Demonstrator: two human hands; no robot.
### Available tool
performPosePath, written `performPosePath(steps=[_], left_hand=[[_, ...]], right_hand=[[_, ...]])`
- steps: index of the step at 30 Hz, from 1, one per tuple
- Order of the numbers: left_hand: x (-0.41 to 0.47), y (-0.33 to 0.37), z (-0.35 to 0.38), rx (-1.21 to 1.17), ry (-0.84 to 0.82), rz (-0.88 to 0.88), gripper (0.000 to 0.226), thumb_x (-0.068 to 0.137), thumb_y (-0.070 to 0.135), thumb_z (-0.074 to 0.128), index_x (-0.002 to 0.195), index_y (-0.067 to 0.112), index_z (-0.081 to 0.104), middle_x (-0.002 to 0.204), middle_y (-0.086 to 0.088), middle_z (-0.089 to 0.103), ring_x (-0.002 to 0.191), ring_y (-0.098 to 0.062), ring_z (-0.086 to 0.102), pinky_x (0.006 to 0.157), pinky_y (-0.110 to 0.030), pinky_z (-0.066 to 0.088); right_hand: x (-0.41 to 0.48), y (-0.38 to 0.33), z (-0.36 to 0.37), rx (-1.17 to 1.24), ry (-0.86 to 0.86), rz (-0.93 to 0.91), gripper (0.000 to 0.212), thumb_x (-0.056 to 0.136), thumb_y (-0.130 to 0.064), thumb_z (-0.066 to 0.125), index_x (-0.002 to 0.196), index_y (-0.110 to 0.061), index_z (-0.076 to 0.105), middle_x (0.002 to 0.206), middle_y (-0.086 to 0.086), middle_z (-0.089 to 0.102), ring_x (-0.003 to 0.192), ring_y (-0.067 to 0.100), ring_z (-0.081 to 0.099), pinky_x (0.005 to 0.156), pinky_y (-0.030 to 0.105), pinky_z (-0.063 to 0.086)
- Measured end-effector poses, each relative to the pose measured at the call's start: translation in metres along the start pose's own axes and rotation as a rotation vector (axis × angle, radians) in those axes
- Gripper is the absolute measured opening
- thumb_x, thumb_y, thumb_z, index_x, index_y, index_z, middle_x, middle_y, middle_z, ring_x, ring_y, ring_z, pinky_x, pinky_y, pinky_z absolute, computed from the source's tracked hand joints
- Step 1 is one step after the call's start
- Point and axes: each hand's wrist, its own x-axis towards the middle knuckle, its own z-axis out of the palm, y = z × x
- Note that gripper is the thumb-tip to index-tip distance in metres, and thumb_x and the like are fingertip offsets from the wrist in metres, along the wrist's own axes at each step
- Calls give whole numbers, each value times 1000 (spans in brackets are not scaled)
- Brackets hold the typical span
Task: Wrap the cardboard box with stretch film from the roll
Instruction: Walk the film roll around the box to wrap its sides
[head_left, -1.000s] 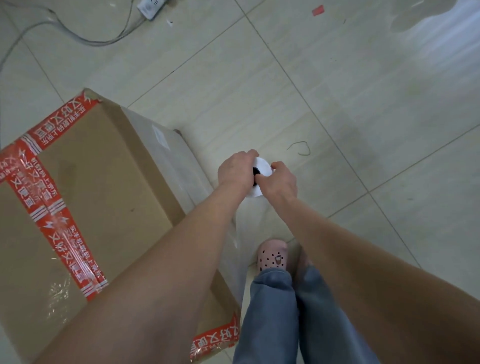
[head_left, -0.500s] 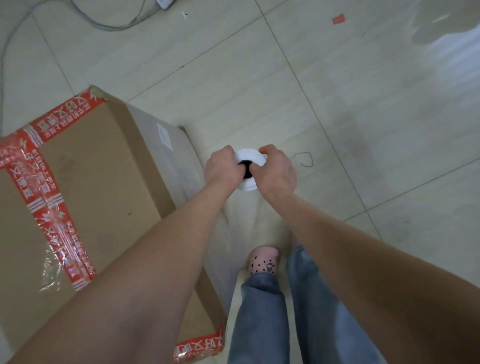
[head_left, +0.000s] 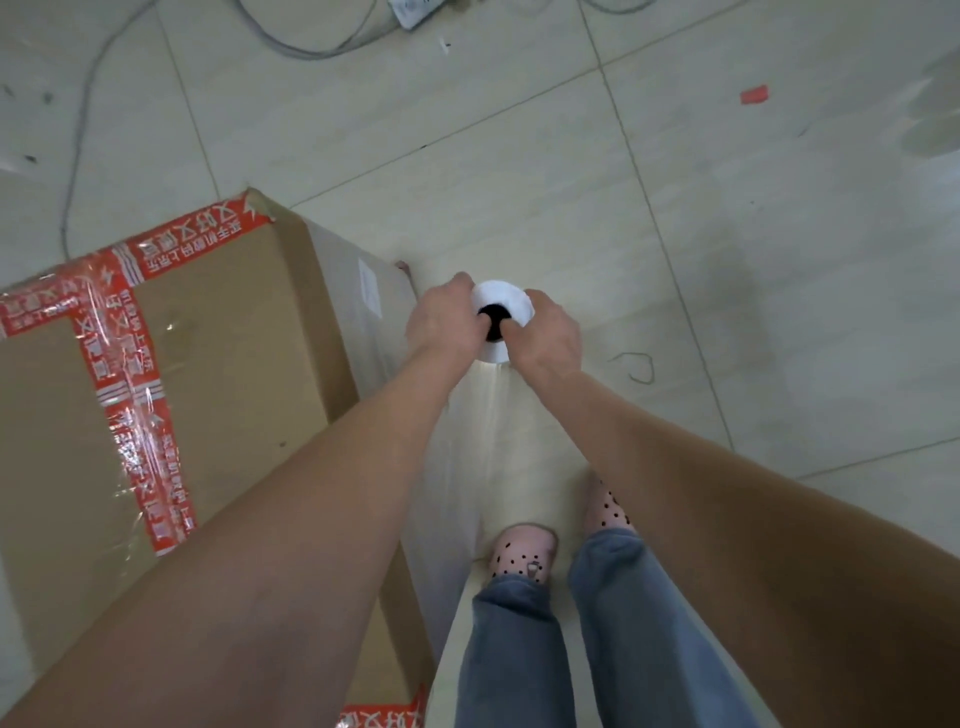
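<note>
Mid-wrap: left hand (head_left: 445, 323) and right hand (head_left: 546, 335) grip the top of the upright roll (head_left: 506, 298), film (head_left: 498, 441) drawn along the cardboard box (head_left: 218, 364); next likely means carrying it taut round the corner

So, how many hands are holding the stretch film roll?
2. The left hand grips the stretch film roll on its left side; the right hand grips its right side.

Soft, rather dim indoor light with a greenish cast. Far right of the brown cardboard box (head_left: 234, 364), the pale glossy floor tiles (head_left: 779, 260) carry a washed-out sheen. Small glints sit on the box's red printed tape (head_left: 136, 415). Shadows are faint and diffuse. Grout lines bow toward the edges, and the lower corners look soft.
</note>
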Motion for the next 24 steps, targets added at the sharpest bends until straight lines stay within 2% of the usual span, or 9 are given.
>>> performPosePath(steps=[2,4,7,10,14,16,19,22,24], left_hand=[[5,12,-4,164,-31,150,30,86,10,50,115,11,55,110,-10,62,101,-30,59,75,-35,46],[8,21,-4,277,-57,243,33,86,11,50,118,13,56,113,-8,60,104,-29,58,77,-35,46],[10,28,-5,403,-44,300,23,86,10,51,107,12,57,109,-8,59,99,-31,60,69,-33,41],[11,27,-9,433,-43,302,21,86,9,50,107,10,55,108,-9,58,98,-33,60,67,-33,38],[21,18,-20,289,-39,157,24,84,10,50,107,10,54,107,-10,58,95,-33,59,66,-33,40],[30,11,-28,180,-28,48,22,86,10,47,107,9,54,108,-12,58,98,-33,58,68,-35,41],[45,-2,-36,-8,1,-108,22,86,12,51,107,7,55,111,-13,60,102,-32,58,70,-32,41],[56,-10,-39,-193,2,-264,28,82,21,57,107,8,57,112,-12,61,97,-30,62,70,-30,45],[62,-13,-44,-321,-4,-338,29,78,26,58,101,7,61,100,-11,67,85,-28,67,68,-31,52]], right_hand=[[0,2,-1,33,-20,-3,27,89,-16,49,115,-14,56,105,5,63,83,18,51,66,25,36],[2,1,-3,52,-51,8,20,89,-17,49,106,-12,57,96,5,62,79,19,52,56,26,36],[9,-1,-6,45,-80,21,11,87,-19,48,88,-11,56,91,8,63,75,22,55,50,26,34],[11,-7,-9,-5,-74,-14,9,84,-15,47,83,-12,55,86,8,63,74,24,56,55,28,37],[17,-26,-12,-168,-53,-75,14,82,-16,47,86,-16,61,80,1,63,76,24,59,59,29,41],[23,-36,-12,-161,-45,-89,19,85,-25,50,97,-21,64,90,-1,66,87,23,63,65,30,44],[30,-48,-8,-124,-78,-48,45,86,-37,59,128,-21,51,114,1,62,103,23,59,76,30,43],[38,-58,-1,-66,-140,6,59,86,-43,62,136,-18,42,119,2,60,97,21,57,75,29,42],[46,-69,3,-25,-133,42,61,88,-42,60,140,-18,38,121,4,59,94,20,56,75,28,41]])
